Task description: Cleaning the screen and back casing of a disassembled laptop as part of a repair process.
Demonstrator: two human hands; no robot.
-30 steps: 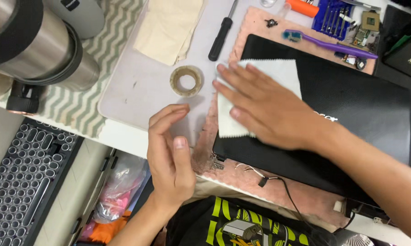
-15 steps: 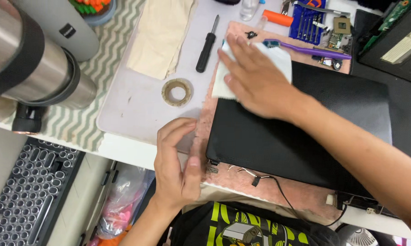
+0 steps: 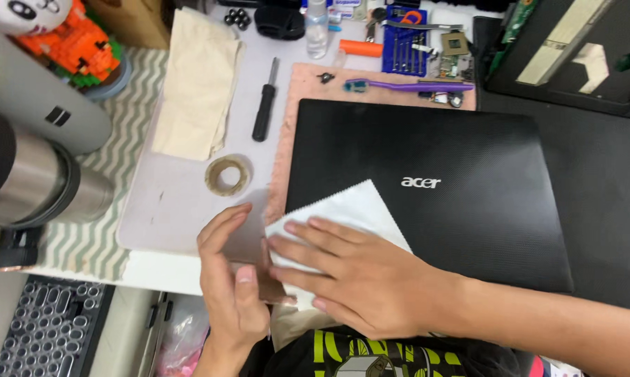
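Fingers (image 3: 308, 234) of the right hand (image 3: 360, 279) are lying spread and flat, pressing a white cleaning cloth (image 3: 350, 209) onto the closed black laptop's (image 3: 426, 188) near-left corner. Just left of them, the left hand (image 3: 231, 279) is bracing the edge with fingers together. Cloth's looking thin, limp and light, so flat-palm pressure probably beats pinching.

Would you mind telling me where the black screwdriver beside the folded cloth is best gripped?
Grip the black screwdriver around its thick handle, the end nearer the person, pinching from above across its width. It lies flat on the grey mat with its thin shaft pointing away, and has free space on both sides.
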